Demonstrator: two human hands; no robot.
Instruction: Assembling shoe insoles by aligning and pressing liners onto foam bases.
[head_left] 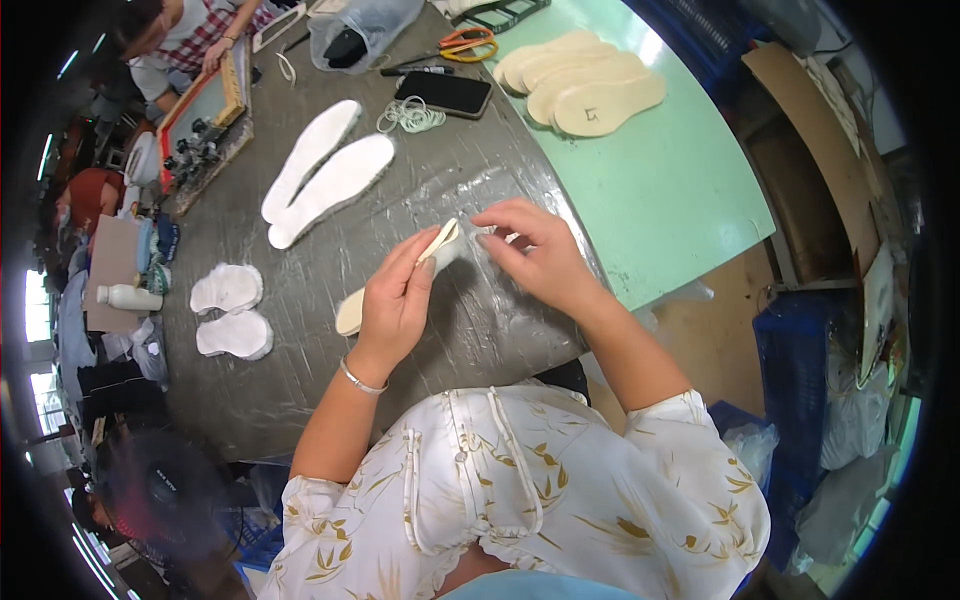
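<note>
Two hands work above the dark table (250,400): the left hand (396,300) clasps a cream insole (350,313) between thumb and fingers, while the right hand (540,258) hangs just beside its upper end, loosely curled, thumb and fingertips parted around nothing visible. The step seems to be working that end's edge, and the next move probably calls for a light, precise right-hand pinch there. Slim, the insole slants beneath the left hand, rounded lower end showing, upper end bent up with a layered-looking edge.
</note>
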